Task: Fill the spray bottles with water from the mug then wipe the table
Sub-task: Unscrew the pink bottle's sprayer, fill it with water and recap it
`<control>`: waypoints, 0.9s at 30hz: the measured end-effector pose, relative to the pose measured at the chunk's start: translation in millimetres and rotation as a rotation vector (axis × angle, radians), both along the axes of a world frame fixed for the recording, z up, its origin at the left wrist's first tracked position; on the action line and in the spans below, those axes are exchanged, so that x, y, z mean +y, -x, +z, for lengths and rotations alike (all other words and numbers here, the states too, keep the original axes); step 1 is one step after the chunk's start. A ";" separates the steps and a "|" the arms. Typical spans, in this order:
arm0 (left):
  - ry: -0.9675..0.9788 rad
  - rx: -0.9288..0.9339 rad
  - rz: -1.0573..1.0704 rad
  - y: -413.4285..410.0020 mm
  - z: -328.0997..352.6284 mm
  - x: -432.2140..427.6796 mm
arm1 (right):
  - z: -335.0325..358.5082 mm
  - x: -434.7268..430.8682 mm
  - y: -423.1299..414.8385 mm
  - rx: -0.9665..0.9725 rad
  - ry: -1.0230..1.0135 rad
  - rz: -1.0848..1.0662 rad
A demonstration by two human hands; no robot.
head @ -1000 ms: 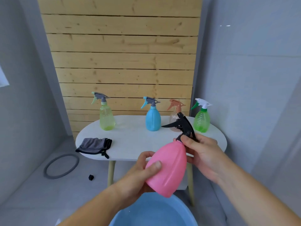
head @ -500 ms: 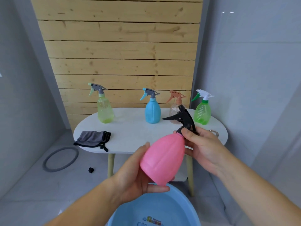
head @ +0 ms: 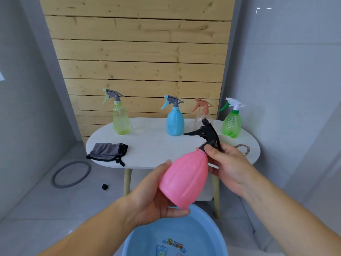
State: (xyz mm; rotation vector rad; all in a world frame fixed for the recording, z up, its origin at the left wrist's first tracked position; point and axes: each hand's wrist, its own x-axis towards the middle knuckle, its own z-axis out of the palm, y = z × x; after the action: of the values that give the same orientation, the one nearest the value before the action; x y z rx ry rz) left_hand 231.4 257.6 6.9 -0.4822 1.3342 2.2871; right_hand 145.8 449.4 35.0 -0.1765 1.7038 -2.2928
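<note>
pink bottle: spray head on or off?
On. Black spray head sits on the pink bottle; right hand grips the head's base, left hand holds the body.

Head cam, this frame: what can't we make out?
Head view only:
Silver metal ring on the white oval table: right hand covers most of it.
Light blue plastic basin: cut by the bottom edge.
Opaque pink plastic spray bottle: its wall hides the fill level.

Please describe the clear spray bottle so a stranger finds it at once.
Find the white table before the wooden wall. Four bottles stand at its back; the clear bottle is third from left, between the blue bottle and the green bottle. Only it is colourless, with a peach sprayer.
</note>
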 end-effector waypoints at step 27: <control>0.774 0.299 -0.065 12.1 -34.8 -28.6 | 42.5 -5.8 40.1 0.315 -0.144 -0.424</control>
State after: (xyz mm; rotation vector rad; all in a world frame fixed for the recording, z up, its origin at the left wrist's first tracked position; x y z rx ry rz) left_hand 219.4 229.1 -27.9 -0.3213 2.3466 1.7629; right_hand 105.7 443.6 77.6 -0.1671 2.2421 -2.5249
